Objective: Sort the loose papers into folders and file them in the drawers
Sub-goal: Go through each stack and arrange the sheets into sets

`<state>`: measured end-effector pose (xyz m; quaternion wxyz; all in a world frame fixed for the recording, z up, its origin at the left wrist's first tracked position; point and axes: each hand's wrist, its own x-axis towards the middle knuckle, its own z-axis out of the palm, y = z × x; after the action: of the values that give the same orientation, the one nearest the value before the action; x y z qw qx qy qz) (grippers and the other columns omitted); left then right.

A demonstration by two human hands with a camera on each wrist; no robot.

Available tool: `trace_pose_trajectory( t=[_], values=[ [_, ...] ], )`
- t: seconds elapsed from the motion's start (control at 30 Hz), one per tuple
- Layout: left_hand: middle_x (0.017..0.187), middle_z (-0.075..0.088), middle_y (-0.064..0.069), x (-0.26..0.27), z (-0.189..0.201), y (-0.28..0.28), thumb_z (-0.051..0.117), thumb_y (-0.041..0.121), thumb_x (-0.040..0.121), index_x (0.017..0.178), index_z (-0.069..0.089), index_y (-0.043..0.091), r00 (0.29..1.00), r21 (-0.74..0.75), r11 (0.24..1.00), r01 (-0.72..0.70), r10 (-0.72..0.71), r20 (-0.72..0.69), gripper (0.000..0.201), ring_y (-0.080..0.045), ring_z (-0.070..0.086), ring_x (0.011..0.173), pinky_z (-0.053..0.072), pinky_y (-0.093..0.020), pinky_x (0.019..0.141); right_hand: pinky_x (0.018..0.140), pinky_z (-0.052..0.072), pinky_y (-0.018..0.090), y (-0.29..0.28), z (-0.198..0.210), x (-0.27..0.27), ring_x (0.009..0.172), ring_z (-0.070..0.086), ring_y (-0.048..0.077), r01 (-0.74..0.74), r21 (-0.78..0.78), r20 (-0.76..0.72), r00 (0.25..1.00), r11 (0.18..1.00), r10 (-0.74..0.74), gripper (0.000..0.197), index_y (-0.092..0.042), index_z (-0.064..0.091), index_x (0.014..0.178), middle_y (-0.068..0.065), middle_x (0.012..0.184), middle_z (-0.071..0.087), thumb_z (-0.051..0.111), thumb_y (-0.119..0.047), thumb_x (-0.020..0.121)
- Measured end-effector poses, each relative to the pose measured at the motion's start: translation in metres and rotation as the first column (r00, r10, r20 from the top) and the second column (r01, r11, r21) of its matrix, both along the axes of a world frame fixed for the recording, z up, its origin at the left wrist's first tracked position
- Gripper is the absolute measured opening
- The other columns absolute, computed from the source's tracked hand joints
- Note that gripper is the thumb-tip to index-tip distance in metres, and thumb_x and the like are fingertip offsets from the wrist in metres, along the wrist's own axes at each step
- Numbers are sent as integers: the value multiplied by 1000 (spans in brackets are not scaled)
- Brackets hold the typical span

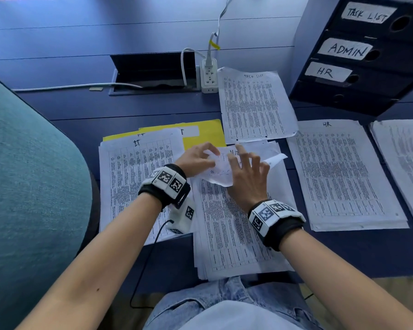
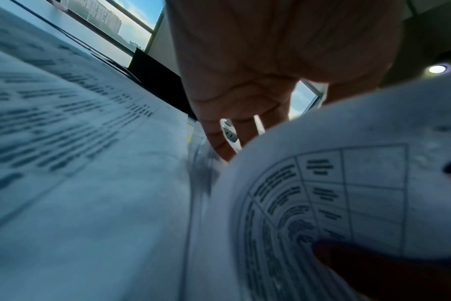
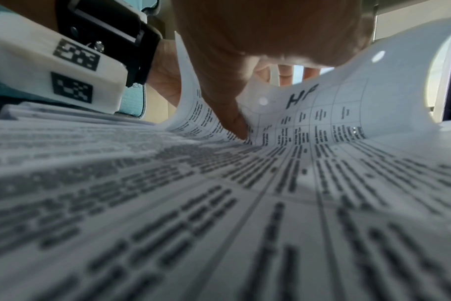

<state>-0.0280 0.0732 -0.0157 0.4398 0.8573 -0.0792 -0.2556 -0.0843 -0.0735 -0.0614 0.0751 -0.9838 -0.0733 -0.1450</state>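
A middle pile of printed sheets (image 1: 236, 234) lies in front of me on the blue desk (image 1: 69, 108). Both hands are at its far end and curl its top sheet (image 1: 221, 173) upward. In the right wrist view this sheet (image 3: 309, 114) is headed HR. My left hand (image 1: 208, 156) grips its left edge with curled fingers. My right hand (image 1: 243, 160) pinches it, thumb on the printed face and spread fingers behind. In the left wrist view the sheet (image 2: 335, 183) bends under the palm (image 2: 245, 81). The black drawer unit (image 1: 367, 55) at the back right is labelled TASK LIST, ADMIN and HR.
An IT pile (image 1: 134, 177) lies on a yellow folder (image 1: 208, 134) to the left. A TASK LIST pile (image 1: 253, 103), an HR pile (image 1: 339, 172) and another pile (image 1: 405, 163) lie to the right. A power strip (image 1: 209, 77) and cable box (image 1: 153, 72) sit behind. A teal chair (image 1: 29, 186) stands left.
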Motion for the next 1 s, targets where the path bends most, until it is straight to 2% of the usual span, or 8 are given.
trace_pose_trajectory(
  t=[0.13, 0.27, 0.4, 0.53, 0.63, 0.83, 0.93, 1.0],
  values=[
    [88, 61, -10, 6, 4, -1, 36, 10, 97, 111, 56, -2, 994, -78, 992, -103, 99, -50, 28, -16, 54, 77, 45, -27, 73, 81, 24, 40, 0, 0, -1, 98, 38, 24, 72, -87, 49, 996, 994, -68, 57, -15, 65, 81, 7, 101, 61, 78, -11, 27],
    [128, 47, -15, 15, -14, 0, 41, 19, 96, 128, 51, 6, 978, 367, 926, -86, 9, 207, 36, -28, 39, 123, 34, -39, 104, 82, 24, 41, -2, -2, -3, 96, 40, 23, 34, -133, 106, 994, 991, -20, 47, -19, 66, 73, 4, 92, 64, 79, -12, 28],
    [126, 45, -12, 7, -22, 1, 45, 15, 93, 133, 47, 10, 942, 484, 874, -45, -124, 311, 40, -28, 41, 120, 39, -41, 101, 80, 24, 38, 1, -1, -3, 87, 60, 25, -64, -139, 0, 998, 988, 65, 44, -20, 68, 73, 6, 88, 65, 79, -12, 32],
    [123, 50, -9, 1, -19, -1, 46, 12, 93, 126, 55, 10, 889, 478, 877, -52, -178, 423, 33, -25, 48, 113, 42, -37, 96, 86, 24, 42, 2, 2, -3, 97, 57, 30, -101, -32, -229, 969, 994, 91, 36, -13, 65, 95, 12, 100, 61, 67, -2, 61],
    [115, 58, -6, 0, -16, -2, 47, 15, 95, 109, 62, 9, 842, 512, 854, -90, -209, 498, 23, -25, 48, 111, 33, -36, 96, 78, 34, 42, 4, 2, -5, 83, 61, 31, -82, -7, -224, 971, 997, 79, 46, -11, 61, 93, 11, 89, 62, 71, 0, 49],
    [56, 47, -1, 3, -6, 1, 51, 11, 93, 63, 49, 16, 975, 68, 995, 69, -82, 205, 31, -10, 42, 55, 33, -22, 57, 65, 44, 35, 2, 4, -3, 80, 61, 32, 5, 64, -44, 999, 998, -2, 93, -12, 38, 121, 11, 119, 34, 74, -1, 35],
    [49, 59, 8, 3, -2, 2, 37, 24, 99, 60, 52, 13, 999, -148, 989, 19, -23, -28, 44, 0, 56, 52, 46, -16, 64, 67, 45, 37, 2, 8, -3, 89, 52, 29, 29, -16, -37, 999, 999, -30, 72, -11, 59, 96, 8, 116, 36, 81, -10, 28],
    [62, 67, 1, 4, 0, 2, 31, 26, 101, 65, 57, 8, 996, -160, 987, -18, 4, -92, 48, -11, 62, 64, 51, -26, 74, 74, 38, 38, 2, 11, -4, 93, 40, 25, 46, -88, -41, 998, 995, -50, 55, -17, 65, 79, 4, 112, 38, 81, -12, 26]
  ],
)
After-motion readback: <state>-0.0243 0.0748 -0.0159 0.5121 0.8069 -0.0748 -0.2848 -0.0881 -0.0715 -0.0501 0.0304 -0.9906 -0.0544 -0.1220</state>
